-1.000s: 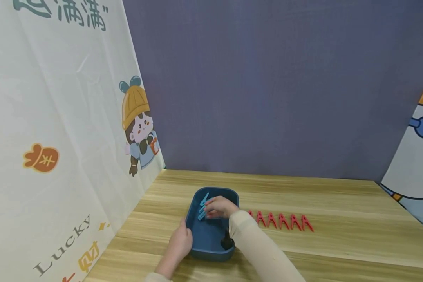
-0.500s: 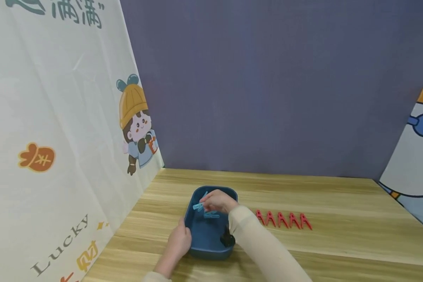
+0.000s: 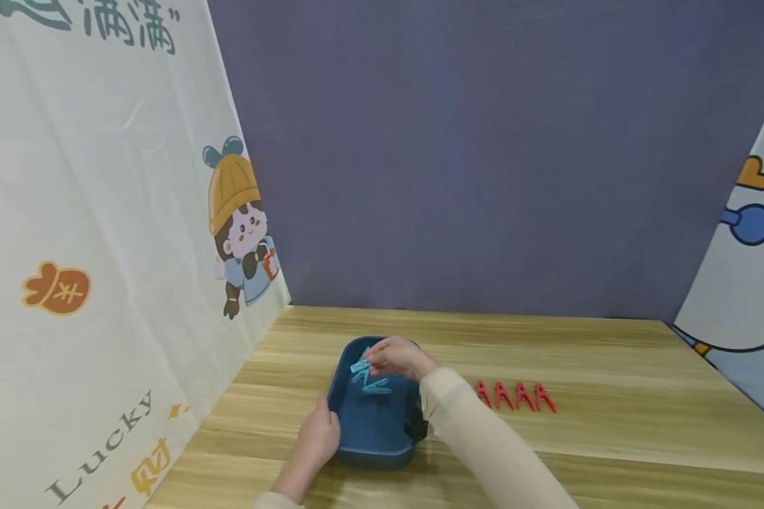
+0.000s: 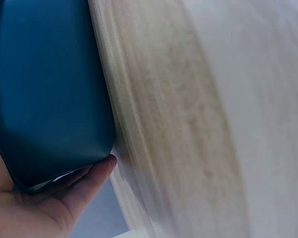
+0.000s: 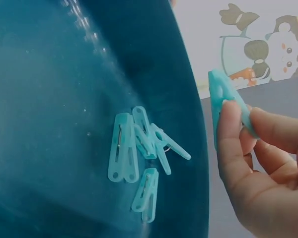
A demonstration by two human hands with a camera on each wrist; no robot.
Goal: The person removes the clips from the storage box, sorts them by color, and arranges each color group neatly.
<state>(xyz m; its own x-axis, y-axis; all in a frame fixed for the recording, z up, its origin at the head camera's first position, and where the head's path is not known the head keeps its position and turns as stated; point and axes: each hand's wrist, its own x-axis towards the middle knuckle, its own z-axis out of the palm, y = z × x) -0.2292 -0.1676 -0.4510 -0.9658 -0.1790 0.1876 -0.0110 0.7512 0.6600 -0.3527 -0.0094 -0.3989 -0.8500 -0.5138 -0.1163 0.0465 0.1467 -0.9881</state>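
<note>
A dark blue plastic bin (image 3: 372, 428) stands on the wooden table, its long side running away from me. My left hand (image 3: 318, 433) grips its left side, thumb at the rim and fingers against the outer wall in the left wrist view. Over the bin's far part, my right hand (image 3: 400, 357) pinches a light blue clothespin (image 5: 223, 91) between thumb and fingertips. Below it, several more light blue clothespins (image 5: 121, 151) lie loosely on the bin floor, close to one wall.
Right of the bin, several red clothespins (image 3: 523, 396) stand in a row on the table (image 3: 617, 438), partly covered by my right sleeve (image 3: 484, 438). A black wrist camera (image 3: 416, 424) hangs below my right wrist. A purple-grey panel (image 3: 446, 162) rises behind the table, and a printed white sheet (image 3: 134, 212) at left.
My right hand has come up from among the clothespins, now with one in its fingers. The clothespins in the bin lie differently. My left hand stays on the bin; the view has shifted slightly.
</note>
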